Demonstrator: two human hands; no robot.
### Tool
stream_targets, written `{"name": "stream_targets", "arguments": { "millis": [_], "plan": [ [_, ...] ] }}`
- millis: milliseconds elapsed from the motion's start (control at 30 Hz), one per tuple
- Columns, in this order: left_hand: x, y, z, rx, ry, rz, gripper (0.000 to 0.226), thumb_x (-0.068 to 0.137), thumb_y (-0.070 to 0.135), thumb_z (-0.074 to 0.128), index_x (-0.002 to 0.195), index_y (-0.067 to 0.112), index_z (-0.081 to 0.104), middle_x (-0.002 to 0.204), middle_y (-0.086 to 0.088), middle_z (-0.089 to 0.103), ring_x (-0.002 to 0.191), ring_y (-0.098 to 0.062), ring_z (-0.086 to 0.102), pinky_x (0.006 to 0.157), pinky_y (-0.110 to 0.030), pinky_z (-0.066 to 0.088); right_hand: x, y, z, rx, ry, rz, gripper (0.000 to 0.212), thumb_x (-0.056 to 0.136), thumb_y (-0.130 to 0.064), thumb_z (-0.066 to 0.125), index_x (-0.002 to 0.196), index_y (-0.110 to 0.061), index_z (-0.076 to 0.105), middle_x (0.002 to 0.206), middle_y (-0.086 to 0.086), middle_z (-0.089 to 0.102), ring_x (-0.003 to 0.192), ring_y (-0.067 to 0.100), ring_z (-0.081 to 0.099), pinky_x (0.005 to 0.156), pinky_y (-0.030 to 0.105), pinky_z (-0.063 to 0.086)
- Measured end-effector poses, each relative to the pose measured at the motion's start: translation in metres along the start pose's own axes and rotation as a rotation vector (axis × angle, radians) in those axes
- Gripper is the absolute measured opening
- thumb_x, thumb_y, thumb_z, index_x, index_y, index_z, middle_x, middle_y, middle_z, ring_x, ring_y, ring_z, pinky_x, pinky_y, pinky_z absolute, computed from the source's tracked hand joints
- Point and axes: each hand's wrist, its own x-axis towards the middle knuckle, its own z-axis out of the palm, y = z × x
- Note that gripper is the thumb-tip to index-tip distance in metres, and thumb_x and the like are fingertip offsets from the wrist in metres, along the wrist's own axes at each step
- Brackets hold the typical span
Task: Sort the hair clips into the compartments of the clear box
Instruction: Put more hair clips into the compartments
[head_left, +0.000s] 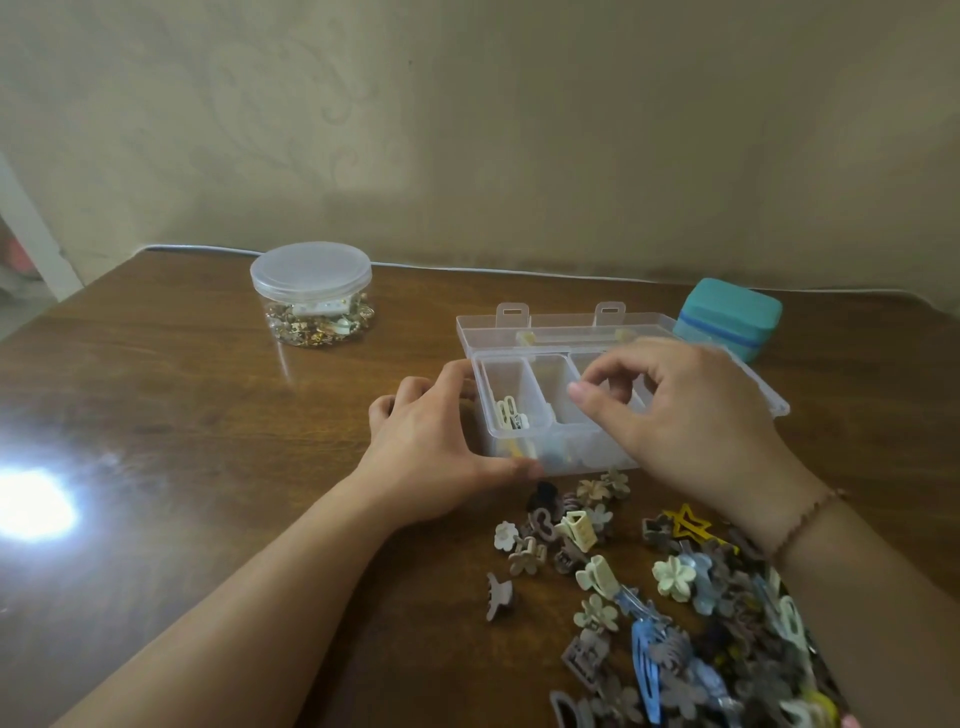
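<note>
A person's left hand (436, 441) grips the near-left corner of a clear box (514, 400) on a brown wooden table (208, 415), thumb along the box's near wall and fingers curled against its left side. The right hand (685, 415) hovers over the box's middle compartments with thumb and forefinger pinched close together; whether anything sits between them cannot be told. The box's lid (566, 325) lies open toward the far side. A cream clip (509, 413) rests in the left compartment, and more colours show through the near wall. A loose pile of hair clips (675, 623), shaped as flowers, stars and claws, spreads across the near right of the table. A lidded round jar (311, 296) of gold trinkets stands far left, and a teal case (732, 317) stands far right, just beyond the box.
</note>
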Motion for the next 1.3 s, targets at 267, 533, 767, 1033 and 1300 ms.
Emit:
{"name": "stream_targets", "arguments": {
  "millis": [267,533,767,1033,1300],
  "plan": [
    [0.001,0.000,-0.001,-0.004,-0.022,-0.017,0.099,0.057,0.078,0.068,0.139,0.042,0.025,0.139,0.014,0.043,0.132,-0.010,0.026,0.113,-0.044,0.014,0.024,-0.038,-0.031,0.330,0.193,-0.298,0.014,0.088,-0.020,0.068,0.075,-0.013,0.072,0.060,-0.003,0.062,0.048,0.012,0.047,0.048,0.018,0.036],
    [0.001,0.000,-0.001,-0.007,-0.007,0.002,0.098,0.056,0.080,0.067,0.137,0.043,0.026,0.119,0.025,0.037,0.130,-0.009,0.027,0.109,-0.041,0.014,-0.039,-0.038,-0.058,-0.291,-0.502,-0.224,0.029,0.079,-0.066,0.048,0.085,-0.038,0.050,0.077,-0.019,0.058,0.076,-0.003,0.054,0.061,0.017,0.039],
    [-0.001,0.001,-0.002,-0.012,-0.011,0.000,0.102,0.053,0.081,0.068,0.138,0.042,0.026,0.119,0.025,0.038,0.130,-0.010,0.028,0.111,-0.043,0.014,-0.060,-0.028,-0.032,-0.333,-0.597,-0.111,0.021,0.082,-0.049,0.057,0.078,-0.035,0.043,0.084,-0.014,0.060,0.078,0.007,0.051,0.067,0.029,0.041],
    [-0.001,0.001,-0.003,-0.025,-0.014,0.000,0.100,0.057,0.075,0.071,0.139,0.041,0.026,0.136,0.016,0.044,0.133,-0.011,0.027,0.113,-0.044,0.014,-0.044,-0.015,-0.049,-0.112,-0.541,0.037,0.019,0.078,-0.040,0.074,0.077,-0.034,0.056,0.080,-0.022,0.066,0.069,-0.006,0.059,0.055,0.016,0.045],
    [0.000,-0.001,-0.002,-0.013,-0.014,-0.004,0.100,0.057,0.076,0.070,0.139,0.041,0.025,0.138,0.014,0.044,0.133,-0.011,0.027,0.114,-0.045,0.014,0.028,-0.011,-0.030,0.146,-0.100,0.068,0.021,0.075,-0.028,0.079,0.066,-0.024,0.060,0.064,-0.009,0.063,0.056,0.000,0.056,0.053,0.010,0.042]
  ]
}}
